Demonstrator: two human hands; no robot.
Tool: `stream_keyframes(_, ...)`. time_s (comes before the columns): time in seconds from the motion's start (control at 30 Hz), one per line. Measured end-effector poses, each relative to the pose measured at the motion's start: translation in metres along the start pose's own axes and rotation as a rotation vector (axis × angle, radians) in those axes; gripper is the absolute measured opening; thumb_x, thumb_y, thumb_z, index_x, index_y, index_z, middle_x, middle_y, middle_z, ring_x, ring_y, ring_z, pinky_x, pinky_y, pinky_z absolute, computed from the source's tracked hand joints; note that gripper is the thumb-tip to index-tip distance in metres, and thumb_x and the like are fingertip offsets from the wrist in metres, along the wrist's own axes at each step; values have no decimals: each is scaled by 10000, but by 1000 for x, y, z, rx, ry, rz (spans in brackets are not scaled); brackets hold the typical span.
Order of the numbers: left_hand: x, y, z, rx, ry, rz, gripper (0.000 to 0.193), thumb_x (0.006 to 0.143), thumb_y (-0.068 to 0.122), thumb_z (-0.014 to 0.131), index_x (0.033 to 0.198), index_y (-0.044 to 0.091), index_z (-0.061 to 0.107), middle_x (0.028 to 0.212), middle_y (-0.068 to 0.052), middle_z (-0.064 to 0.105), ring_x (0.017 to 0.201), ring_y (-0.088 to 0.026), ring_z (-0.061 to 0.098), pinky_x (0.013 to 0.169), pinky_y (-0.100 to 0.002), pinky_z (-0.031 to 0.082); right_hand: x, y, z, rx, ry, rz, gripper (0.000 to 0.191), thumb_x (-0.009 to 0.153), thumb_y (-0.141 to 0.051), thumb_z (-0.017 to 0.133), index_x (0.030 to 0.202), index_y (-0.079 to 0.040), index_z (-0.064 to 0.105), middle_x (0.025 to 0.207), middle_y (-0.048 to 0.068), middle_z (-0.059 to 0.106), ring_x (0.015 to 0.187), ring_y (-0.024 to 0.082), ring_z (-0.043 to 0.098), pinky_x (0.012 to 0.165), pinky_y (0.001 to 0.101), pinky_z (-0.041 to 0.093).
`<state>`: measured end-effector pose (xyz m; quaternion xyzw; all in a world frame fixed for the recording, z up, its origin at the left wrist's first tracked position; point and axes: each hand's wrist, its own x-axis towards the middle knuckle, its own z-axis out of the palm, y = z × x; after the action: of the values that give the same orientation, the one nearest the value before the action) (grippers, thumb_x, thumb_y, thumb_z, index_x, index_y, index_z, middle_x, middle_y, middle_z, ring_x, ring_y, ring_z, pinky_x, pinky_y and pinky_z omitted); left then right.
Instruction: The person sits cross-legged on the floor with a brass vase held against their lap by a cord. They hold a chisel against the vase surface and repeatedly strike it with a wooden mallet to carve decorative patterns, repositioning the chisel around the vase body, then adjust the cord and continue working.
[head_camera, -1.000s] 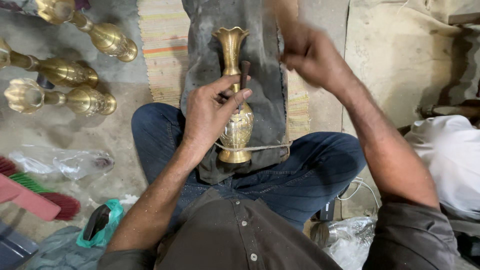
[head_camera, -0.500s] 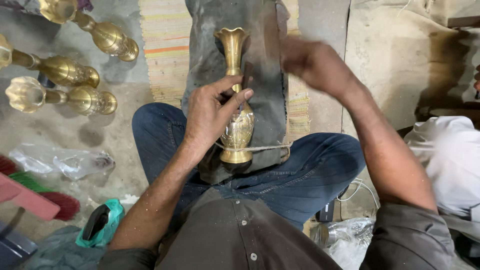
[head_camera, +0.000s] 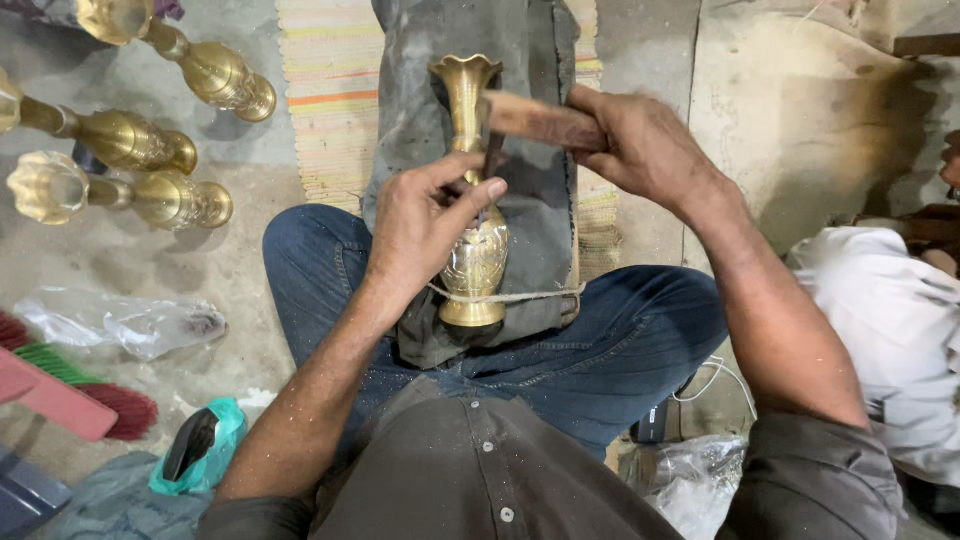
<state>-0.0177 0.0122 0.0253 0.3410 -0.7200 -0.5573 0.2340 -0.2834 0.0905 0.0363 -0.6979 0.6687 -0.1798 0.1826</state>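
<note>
Two hands work over the lap. Left hand (head_camera: 425, 225) pinches a small tool against the vase (head_camera: 476, 240), which stands upright on a grey cloth (head_camera: 540, 200), tied down by string (head_camera: 520, 296). Right hand (head_camera: 645, 150) grips a wooden hammer (head_camera: 535, 120) at the vase neck. Three vases (head_camera: 120, 140) lie farther left on the floor.

Soft daylight, mild shadows, brass glare
</note>
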Motion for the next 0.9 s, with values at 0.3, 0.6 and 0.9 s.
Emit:
stream_keyframes(0.3, -1, -1, 0, -3, -31, -12, 348, 942, 247, 789, 1234, 62, 749, 760, -42, 755, 652, -54, 667, 556, -232, 524, -4, 2, 5, 88, 179, 6, 490, 816, -1, 765, 1265, 84, 590, 1014, 234, 690, 940, 336, 705, 789, 425, 561)
stream_keyframes(0.6, 2, -2, -2, -53, -72, -39, 348, 950, 250, 754, 1243, 64, 736, 812, -55, 770, 673, -71, 704, 557, -241, 578, -5, 0, 5, 359, 33, 512, 244, 985, -187, 795, 1047, 8, 663, 907, 164, 741, 869, 310, 748, 752, 445, 595)
stream_keyframes(0.9, 3, -6, -4, -70, -64, 7, 346, 960, 237, 768, 1239, 37, 727, 837, -73, 781, 700, -76, 724, 602, -249, 585, -6, -8, -2, -84, -3, 147, 328, 898, -98, 808, 1166, -25, 632, 908, 181, 723, 893, 385, 706, 738, 475, 526)
